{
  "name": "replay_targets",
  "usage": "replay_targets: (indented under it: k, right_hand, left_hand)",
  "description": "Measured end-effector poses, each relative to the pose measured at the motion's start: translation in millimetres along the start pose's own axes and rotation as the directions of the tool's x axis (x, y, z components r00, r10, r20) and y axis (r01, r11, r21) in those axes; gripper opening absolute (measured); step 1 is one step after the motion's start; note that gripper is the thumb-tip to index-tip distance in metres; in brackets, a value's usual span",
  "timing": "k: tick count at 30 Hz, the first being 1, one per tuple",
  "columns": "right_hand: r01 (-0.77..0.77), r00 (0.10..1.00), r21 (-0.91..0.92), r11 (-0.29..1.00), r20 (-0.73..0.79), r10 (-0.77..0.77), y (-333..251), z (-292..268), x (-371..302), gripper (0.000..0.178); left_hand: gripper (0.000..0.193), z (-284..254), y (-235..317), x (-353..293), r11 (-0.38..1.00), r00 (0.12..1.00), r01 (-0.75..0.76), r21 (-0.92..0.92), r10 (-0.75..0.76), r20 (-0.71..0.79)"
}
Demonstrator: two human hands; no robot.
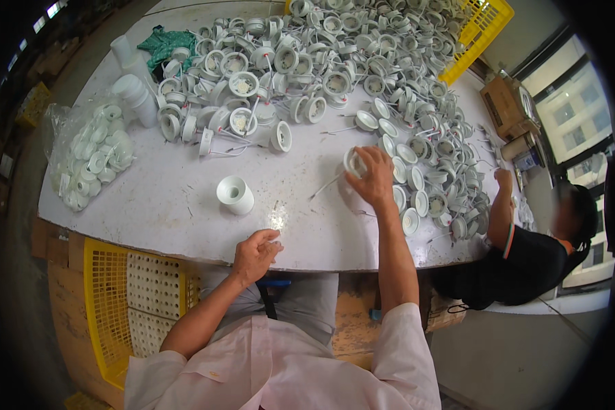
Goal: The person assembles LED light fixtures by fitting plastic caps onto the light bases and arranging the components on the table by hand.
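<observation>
My right hand (372, 179) grips a white round lamp fitting (352, 161) from above, fingers curled over its rim. The fitting's thin wire (328, 185) trails toward the lower left on the table. My left hand (256, 255) rests at the table's front edge, loosely curled, with nothing seen in it. Ahead of it stands a white cylindrical cup-like part (235, 195) with a round hollow in its top. Right of my right hand, several white round fittings (408, 154) lie in rows, their pale faces up.
A large heap of wired white fittings (287, 60) covers the table's (184, 225) far side. At left are a bag of small white parts (96, 160), stacked white cups (135, 97) and green cloth (167, 44). Yellow crates stand far right (488, 27) and below left (99, 307). Another person (533, 253) sits right.
</observation>
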State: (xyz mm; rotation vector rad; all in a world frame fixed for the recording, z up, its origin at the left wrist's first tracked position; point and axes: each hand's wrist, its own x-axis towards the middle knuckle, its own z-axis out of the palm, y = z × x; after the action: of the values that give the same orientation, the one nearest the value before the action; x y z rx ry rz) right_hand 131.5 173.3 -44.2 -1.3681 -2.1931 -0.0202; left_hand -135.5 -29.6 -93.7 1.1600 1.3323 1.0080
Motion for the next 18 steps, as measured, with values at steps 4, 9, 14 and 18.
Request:
replay_targets:
  k: [4, 9, 14, 18]
  right_hand:
    - [-0.093, 0.995, -0.110, 0.990, 0.029, 0.096, 30, 15, 32, 0.057]
    - [-0.232, 0.948, -0.213, 0.949, 0.170, 0.270, 45, 30, 55, 0.061]
    - [-0.278, 0.928, -0.221, 0.935, 0.189, 0.321, 59, 28, 67, 0.061]
    - [-0.307, 0.912, -0.249, 0.919, 0.199, 0.359, 68, 20, 70, 0.061]
  left_hand:
    - [0.029, 2, -4, -4, 1.000, 0.999, -0.024, -0.006, 0.024, 0.044]
    - [0.029, 0, -5, -9, 0.995, 0.994, -0.101, 0.002, 0.101, 0.044]
    - [0.029, -2, -2, -9, 0.993, 0.991, -0.120, -0.013, 0.121, 0.048]
    - [0.027, -3, 4, -7, 0.993, 0.990, -0.116, -0.023, 0.117, 0.074]
